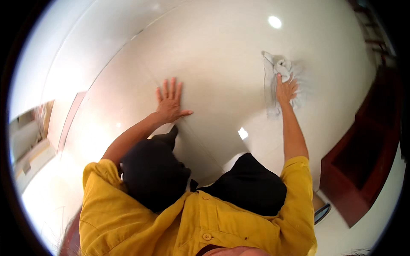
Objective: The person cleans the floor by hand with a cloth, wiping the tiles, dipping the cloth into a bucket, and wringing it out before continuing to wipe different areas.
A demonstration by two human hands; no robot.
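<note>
— Pale, glossy floor fills most of the view, and two bright spots of light shine on it. What do you see at the sides?

— At the right side stands a dark red piece of furniture, bent by the lens. At the far left are some pale things, but I cannot tell exactly what they are.

— And the person, how is the person placed?

— Low over the floor, with a yellow shirt and black trousers. Both forearms reach forward and are bare.

— Please tell me about the left hand.

— It is laid flat on the floor, the fingers spread wide and the thumb pointing to the right. It holds nothing.

— And the right hand?

— This one rests on top of a light grey cloth, its fingers apart and not closed around it.

— Where is the cloth, please?

— On the floor, ahead and to the right, well apart from the left hand. Its upper part is bunched into a fold, just beyond the fingertips, and its right edge is blurred
</note>
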